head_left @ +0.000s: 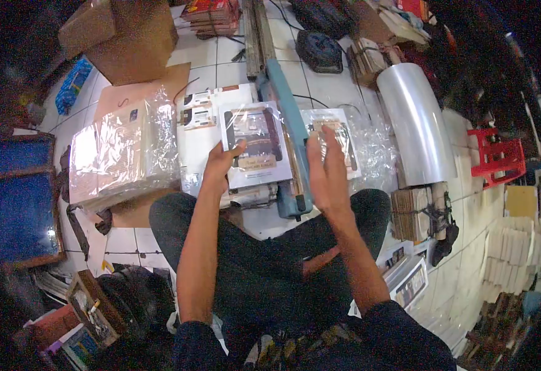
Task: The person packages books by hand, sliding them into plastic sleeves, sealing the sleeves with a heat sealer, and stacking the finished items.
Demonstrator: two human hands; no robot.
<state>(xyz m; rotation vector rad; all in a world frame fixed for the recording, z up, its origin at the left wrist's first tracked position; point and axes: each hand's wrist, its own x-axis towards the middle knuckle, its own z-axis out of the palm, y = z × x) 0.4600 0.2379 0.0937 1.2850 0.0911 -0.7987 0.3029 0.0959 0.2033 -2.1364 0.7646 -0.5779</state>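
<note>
My left hand (222, 166) grips a white book (257, 170) by its left edge, thumb on top of the cover and the other fingers hidden beneath. The cover has a dark-framed picture. To the right of it, the long blue arm of a heat sealer (286, 105) runs away from me. Beyond that arm lies another book (351, 151) with a similar cover, amid clear plastic film (374, 148). My right hand (329, 176) is over this second book, fingers stretched out, close beside the sealer arm.
A stack wrapped in clear plastic (122, 148) stands at left on cardboard, below a cardboard box (137, 49). At right are a big film roll (414, 123), a tied paper bundle (409, 213) and a red plastic rack (498, 157). More books (199, 117) lie behind my left hand.
</note>
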